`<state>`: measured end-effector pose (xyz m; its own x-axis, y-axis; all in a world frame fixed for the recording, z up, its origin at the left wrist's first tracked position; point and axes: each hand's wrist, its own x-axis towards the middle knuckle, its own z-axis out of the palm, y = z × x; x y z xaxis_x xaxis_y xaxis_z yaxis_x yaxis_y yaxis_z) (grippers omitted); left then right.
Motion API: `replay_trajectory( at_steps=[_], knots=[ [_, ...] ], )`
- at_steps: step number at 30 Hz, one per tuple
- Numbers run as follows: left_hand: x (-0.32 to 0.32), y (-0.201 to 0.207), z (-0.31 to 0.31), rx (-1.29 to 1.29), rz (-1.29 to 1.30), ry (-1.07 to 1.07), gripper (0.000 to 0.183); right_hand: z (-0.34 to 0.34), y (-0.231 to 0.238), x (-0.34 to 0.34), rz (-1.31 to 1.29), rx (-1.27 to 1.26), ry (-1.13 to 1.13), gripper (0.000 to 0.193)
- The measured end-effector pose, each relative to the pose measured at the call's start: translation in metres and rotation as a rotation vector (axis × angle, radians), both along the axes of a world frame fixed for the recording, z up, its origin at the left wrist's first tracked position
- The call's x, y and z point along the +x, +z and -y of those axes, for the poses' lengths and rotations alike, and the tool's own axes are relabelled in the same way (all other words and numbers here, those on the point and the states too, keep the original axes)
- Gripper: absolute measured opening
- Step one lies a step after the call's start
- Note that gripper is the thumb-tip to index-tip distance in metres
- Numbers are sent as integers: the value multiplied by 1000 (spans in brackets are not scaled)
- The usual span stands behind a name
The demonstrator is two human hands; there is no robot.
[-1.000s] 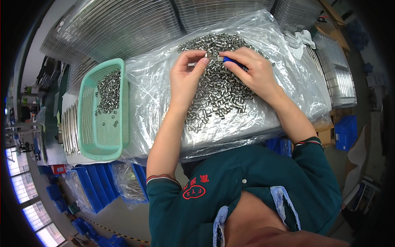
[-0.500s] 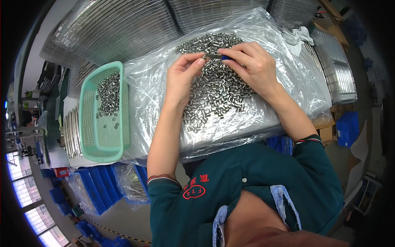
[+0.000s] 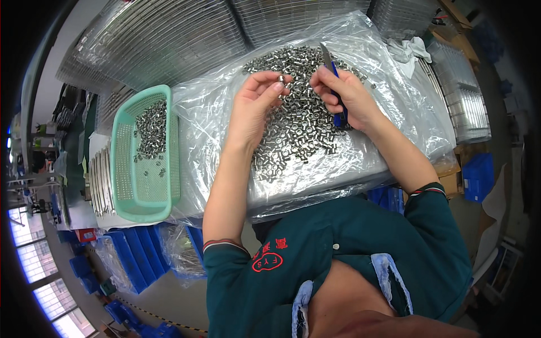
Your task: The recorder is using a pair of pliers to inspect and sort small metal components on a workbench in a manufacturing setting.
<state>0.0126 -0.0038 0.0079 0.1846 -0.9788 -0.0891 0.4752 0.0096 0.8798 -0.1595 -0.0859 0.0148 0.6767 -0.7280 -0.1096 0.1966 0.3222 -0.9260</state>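
Between the thumb and fingers of my left hand [image 3: 256, 104] is a small metal ring-shaped part [image 3: 282, 79], pinched at the tips. My right hand [image 3: 347, 94] grips a utility knife [image 3: 340, 116] with a blue handle, its blade pointing up and away from me. The blade stands apart from the metal part. Below both hands spreads a heap of small shiny metal fittings [image 3: 298, 135] on clear plastic sheeting [image 3: 205, 121]. To the left, a mint-green plastic basket [image 3: 174, 191] holds more small metal pieces [image 3: 151, 132] toward its far end.
Stacked clear plastic trays [image 3: 169, 42] line the back of the table, with another stack [image 3: 462, 96] at right. A white cloth [image 3: 408, 53] lies at the far right. Metal rods [image 3: 100, 183] sit left of the basket. Blue bins [image 3: 138, 256] stand below the table at left.
My right hand has drawn the knife away from the metal part and turned its blade upward. My left hand stays nearly in place, still pinching the part.
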Motion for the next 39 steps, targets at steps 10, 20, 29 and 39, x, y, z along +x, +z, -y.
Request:
replay_trajectory(
  at_steps=[10, 20, 29, 39],
  knots=[
    [-14, 1, -5, -287, 703, 194, 37, -10, -8, 11, -38, 117, 149, 23],
    [-24, -4, -5, -363, 993, 236, 45, -7, -11, 11, -23, 263, 188, 23],
    [-15, -9, -3, -240, 826, 297, 15, -2, -9, 10, 117, 526, 232, 20],
    [-8, -6, -4, -235, 788, 299, 19, -9, -4, 13, 17, 373, 231, 32]
  ],
)
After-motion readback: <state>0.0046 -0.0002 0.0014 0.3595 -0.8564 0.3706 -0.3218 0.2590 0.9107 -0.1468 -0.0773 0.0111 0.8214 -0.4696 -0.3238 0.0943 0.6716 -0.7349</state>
